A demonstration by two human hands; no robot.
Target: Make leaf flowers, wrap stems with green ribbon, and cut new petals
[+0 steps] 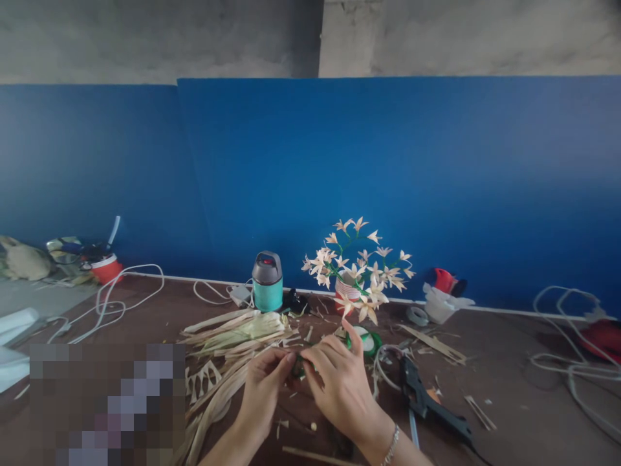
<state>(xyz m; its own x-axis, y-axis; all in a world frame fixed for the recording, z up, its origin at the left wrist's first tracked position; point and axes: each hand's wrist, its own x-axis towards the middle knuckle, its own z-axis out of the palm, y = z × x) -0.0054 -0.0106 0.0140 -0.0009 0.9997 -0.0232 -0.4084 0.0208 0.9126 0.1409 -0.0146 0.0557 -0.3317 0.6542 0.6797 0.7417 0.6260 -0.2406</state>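
Observation:
My left hand (262,391) and my right hand (342,385) meet above the brown table, fingertips pinched together. Between them is a small green piece (297,367), mostly covered by the fingers, so its kind cannot be made out. The right index finger points upward while the other fingers stay closed. Just beyond the right hand lies a roll of green tape (372,345). Long pale dried husk strips (242,333) spread beside the left hand. A black glue gun (431,404) rests right of my right forearm.
Pale handmade flowers (376,275) on green stems stand in a red-and-white striped cup (347,285). Behind the husks stands a teal flask (268,294). A tape roll (417,316), a white plastic bag (440,304), scraps and white cables (104,310) lie around. A blue panel (310,175) borders the back.

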